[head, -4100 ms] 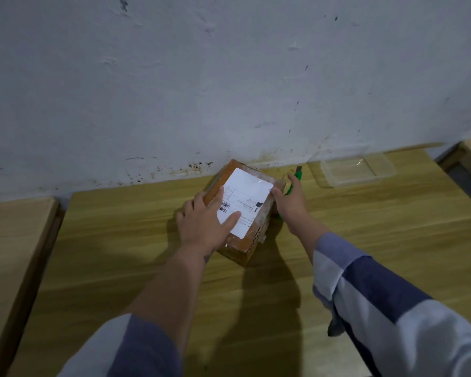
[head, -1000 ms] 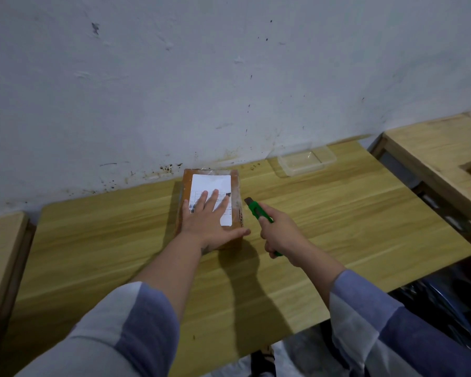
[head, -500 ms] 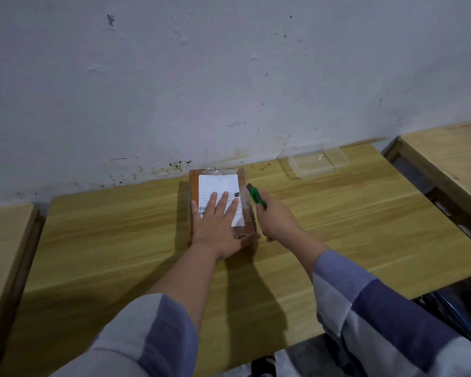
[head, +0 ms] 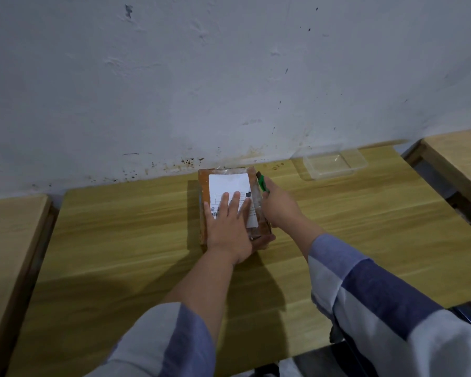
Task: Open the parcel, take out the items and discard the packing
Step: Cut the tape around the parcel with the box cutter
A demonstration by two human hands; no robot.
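The parcel (head: pixel 230 202), a brown box wrapped in clear tape with a white label (head: pixel 230 187) on its top, lies on the wooden counter (head: pixel 365 213) near the far edge, close to the wall (head: pixel 229 77). The left hand (head: pixel 229 227) lies flat on the top of the parcel with the fingers spread, and it covers the near part of the label; it presses on the box and does not grip anything. The right hand (head: pixel 279 205) is closed around a green utility knife (head: pixel 262 182) and it is against the right side of the parcel, with the tip of the knife pointing to the far right corner of the box. I cannot tell if the blade touches the tape. A clear plastic container (head: pixel 333 164) stands near the far right corner of the counter, well apart from the parcel. Both sleeves have blue and pale blocks.
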